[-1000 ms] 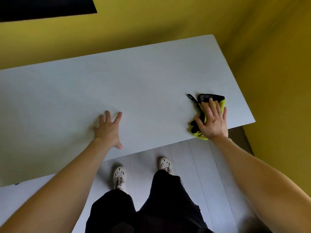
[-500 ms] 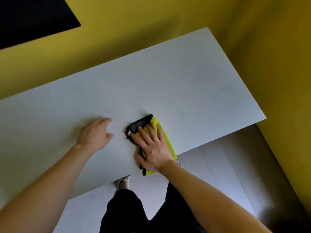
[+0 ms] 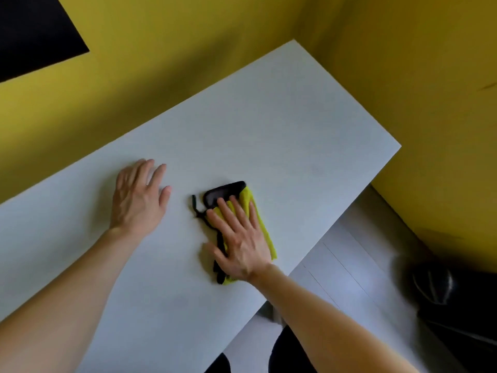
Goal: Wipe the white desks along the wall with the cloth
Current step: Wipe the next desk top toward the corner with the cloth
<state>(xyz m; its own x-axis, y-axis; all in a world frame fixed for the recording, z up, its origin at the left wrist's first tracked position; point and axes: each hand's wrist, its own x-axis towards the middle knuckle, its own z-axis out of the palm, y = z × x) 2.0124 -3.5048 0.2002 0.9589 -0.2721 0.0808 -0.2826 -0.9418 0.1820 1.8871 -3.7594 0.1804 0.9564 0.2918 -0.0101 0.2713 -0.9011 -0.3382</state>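
White desk (image 3: pixel 269 125), right hand (image 3: pixel 242 238) flat on cloth (image 3: pixel 248 196) (mostly hidden)

The right hand (image 3: pixel 242 238) presses flat on a yellow and black cloth (image 3: pixel 262 224) on the white desk (image 3: pixel 282 135). The left hand (image 3: pixel 138 196) rests flat on the desk beside it, below a yellow wall (image 3: pixel 188 49).

Your single view comes from the camera on your head. It looks forward and steeply down onto the flat white rectangular surface (image 3: pixel 269 135) from its near long edge. It sits close: your bare left forearm (image 3: pixel 67 292) and right forearm (image 3: pixel 322 313) enter from the frame's bottom. The surface lies skewed, with the matte yellow wall (image 3: pixel 188 63) along its far edge and the pale grey floor (image 3: pixel 349 281) past its near right corner.
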